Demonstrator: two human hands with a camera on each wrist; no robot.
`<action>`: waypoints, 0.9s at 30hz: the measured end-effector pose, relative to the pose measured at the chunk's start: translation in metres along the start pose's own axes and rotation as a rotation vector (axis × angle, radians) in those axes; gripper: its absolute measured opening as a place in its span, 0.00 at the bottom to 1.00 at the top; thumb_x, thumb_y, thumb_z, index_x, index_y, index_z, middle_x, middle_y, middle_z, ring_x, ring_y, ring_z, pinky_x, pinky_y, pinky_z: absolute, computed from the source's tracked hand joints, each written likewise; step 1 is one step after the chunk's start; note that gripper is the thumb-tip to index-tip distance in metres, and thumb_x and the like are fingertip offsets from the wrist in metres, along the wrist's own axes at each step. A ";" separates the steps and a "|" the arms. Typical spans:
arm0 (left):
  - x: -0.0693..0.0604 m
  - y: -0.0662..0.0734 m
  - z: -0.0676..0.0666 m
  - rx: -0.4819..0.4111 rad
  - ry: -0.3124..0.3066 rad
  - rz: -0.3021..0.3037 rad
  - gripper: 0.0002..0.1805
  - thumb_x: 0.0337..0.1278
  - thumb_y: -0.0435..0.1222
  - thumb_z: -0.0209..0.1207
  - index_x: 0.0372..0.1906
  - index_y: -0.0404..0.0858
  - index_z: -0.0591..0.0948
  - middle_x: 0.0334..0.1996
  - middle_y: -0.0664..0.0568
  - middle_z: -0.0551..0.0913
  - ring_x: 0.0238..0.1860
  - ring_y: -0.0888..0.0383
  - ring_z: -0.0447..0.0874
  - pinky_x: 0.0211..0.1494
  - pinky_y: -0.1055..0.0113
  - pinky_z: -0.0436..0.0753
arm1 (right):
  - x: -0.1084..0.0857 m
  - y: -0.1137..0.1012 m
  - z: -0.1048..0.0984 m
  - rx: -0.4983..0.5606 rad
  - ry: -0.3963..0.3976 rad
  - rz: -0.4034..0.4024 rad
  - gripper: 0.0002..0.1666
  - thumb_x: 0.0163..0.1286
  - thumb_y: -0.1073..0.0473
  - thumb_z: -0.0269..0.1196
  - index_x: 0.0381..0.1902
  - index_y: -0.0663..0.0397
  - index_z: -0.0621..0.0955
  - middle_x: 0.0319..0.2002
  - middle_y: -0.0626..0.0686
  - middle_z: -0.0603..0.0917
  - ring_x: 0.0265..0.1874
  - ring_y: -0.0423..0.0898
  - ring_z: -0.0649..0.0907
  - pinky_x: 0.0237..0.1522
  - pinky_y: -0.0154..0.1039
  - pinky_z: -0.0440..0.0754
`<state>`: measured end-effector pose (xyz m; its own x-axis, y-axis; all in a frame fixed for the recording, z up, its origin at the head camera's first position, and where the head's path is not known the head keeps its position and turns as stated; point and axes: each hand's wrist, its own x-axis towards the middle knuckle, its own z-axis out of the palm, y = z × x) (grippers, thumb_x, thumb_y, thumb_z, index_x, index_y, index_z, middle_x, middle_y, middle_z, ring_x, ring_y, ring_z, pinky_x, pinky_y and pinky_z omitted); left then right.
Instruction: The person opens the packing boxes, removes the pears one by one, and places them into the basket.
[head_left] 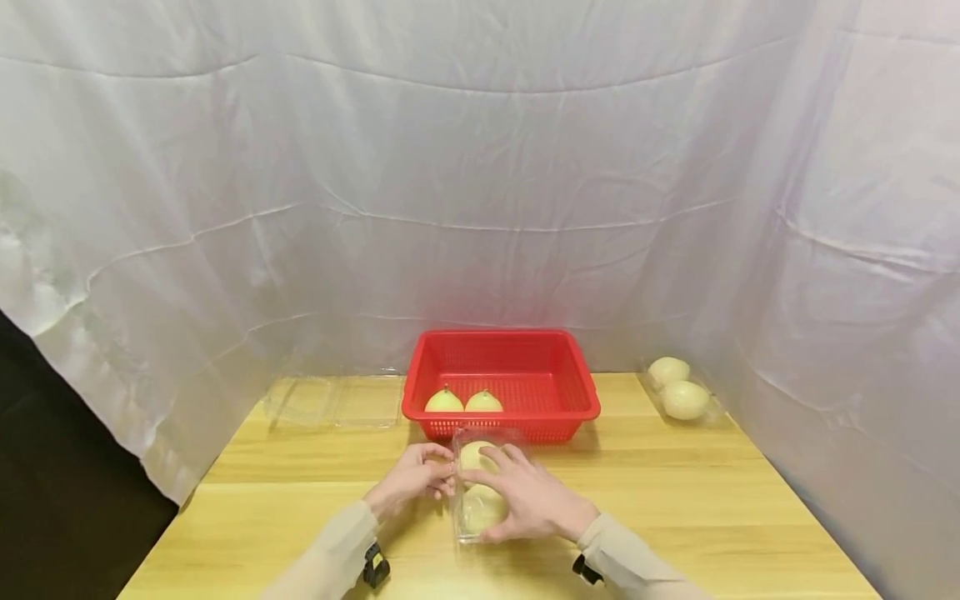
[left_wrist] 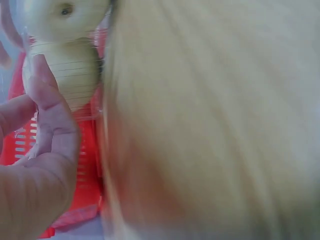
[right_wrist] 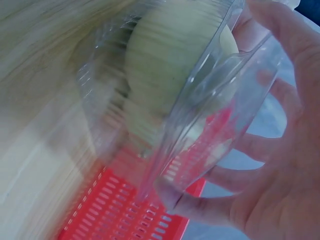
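A clear plastic clamshell box (head_left: 469,538) stands on the table in front of a red basket, holding two round, pale-yellow fruits (head_left: 483,508) that look like pears. At its left side my left hand (head_left: 414,479) pinches the plastic edge between thumb and fingers, as the left wrist view also shows. From the right my right hand (head_left: 536,500) reaches over the box with its fingers spread, touching the clear lid (right_wrist: 220,120). The lid stands at an angle to the base in the right wrist view. Whether its edge is fastened I cannot tell.
The red basket (head_left: 498,336) sits just behind the box, with two more yellow fruits (head_left: 445,401) in it. Clear plastic containers (head_left: 367,404) lie at the back left. At the back right is another clear box with two fruits (head_left: 684,400). Pale curtains (head_left: 480,167) surround the table.
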<state>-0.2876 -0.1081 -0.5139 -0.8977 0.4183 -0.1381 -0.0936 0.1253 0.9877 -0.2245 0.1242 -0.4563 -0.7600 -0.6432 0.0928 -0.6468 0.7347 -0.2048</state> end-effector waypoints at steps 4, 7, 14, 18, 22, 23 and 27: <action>0.000 0.004 -0.002 0.026 0.007 -0.014 0.15 0.64 0.30 0.57 0.51 0.25 0.72 0.26 0.49 0.83 0.23 0.61 0.83 0.26 0.73 0.78 | -0.004 0.007 -0.003 0.050 0.032 -0.047 0.48 0.52 0.30 0.69 0.71 0.25 0.66 0.74 0.57 0.61 0.71 0.62 0.64 0.55 0.68 0.74; 0.000 0.005 -0.003 0.029 0.001 -0.016 0.15 0.64 0.29 0.57 0.51 0.26 0.71 0.25 0.50 0.83 0.23 0.60 0.84 0.26 0.72 0.77 | -0.008 0.012 -0.007 0.120 0.054 -0.081 0.47 0.54 0.30 0.68 0.70 0.25 0.65 0.74 0.57 0.62 0.71 0.59 0.64 0.59 0.64 0.74; 0.001 0.006 -0.002 0.010 0.002 -0.011 0.15 0.63 0.28 0.57 0.50 0.25 0.71 0.25 0.49 0.83 0.22 0.60 0.84 0.26 0.72 0.80 | -0.024 0.028 -0.017 0.352 0.080 -0.094 0.46 0.56 0.34 0.69 0.69 0.28 0.63 0.74 0.54 0.60 0.71 0.54 0.65 0.61 0.62 0.72; 0.003 0.006 0.001 0.001 -0.017 -0.014 0.15 0.63 0.28 0.57 0.50 0.25 0.71 0.25 0.49 0.83 0.23 0.60 0.84 0.29 0.70 0.84 | -0.036 0.032 -0.024 0.478 0.119 -0.061 0.35 0.65 0.45 0.65 0.65 0.41 0.63 0.69 0.49 0.64 0.69 0.51 0.67 0.64 0.58 0.70; 0.004 0.006 0.001 -0.004 -0.027 -0.013 0.14 0.63 0.28 0.57 0.49 0.24 0.71 0.26 0.48 0.82 0.23 0.59 0.84 0.30 0.68 0.85 | -0.043 0.029 -0.035 0.540 0.148 -0.005 0.18 0.76 0.49 0.54 0.56 0.45 0.63 0.64 0.47 0.66 0.66 0.48 0.69 0.63 0.51 0.71; 0.003 0.007 0.001 -0.006 -0.026 -0.012 0.14 0.63 0.28 0.57 0.49 0.24 0.71 0.26 0.48 0.82 0.23 0.59 0.84 0.30 0.67 0.85 | -0.044 0.029 -0.037 0.542 0.157 0.007 0.15 0.77 0.49 0.52 0.54 0.45 0.63 0.63 0.47 0.66 0.64 0.48 0.69 0.62 0.50 0.72; 0.004 0.008 0.000 -0.019 -0.027 -0.011 0.14 0.62 0.27 0.56 0.49 0.23 0.72 0.26 0.47 0.82 0.23 0.58 0.83 0.30 0.67 0.85 | -0.044 0.027 -0.048 0.552 0.186 0.058 0.11 0.78 0.49 0.51 0.46 0.45 0.63 0.57 0.51 0.71 0.62 0.49 0.71 0.61 0.50 0.71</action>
<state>-0.2917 -0.1054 -0.5063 -0.8847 0.4412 -0.1506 -0.1115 0.1134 0.9873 -0.2119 0.1830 -0.4191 -0.8237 -0.5203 0.2254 -0.5128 0.5141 -0.6876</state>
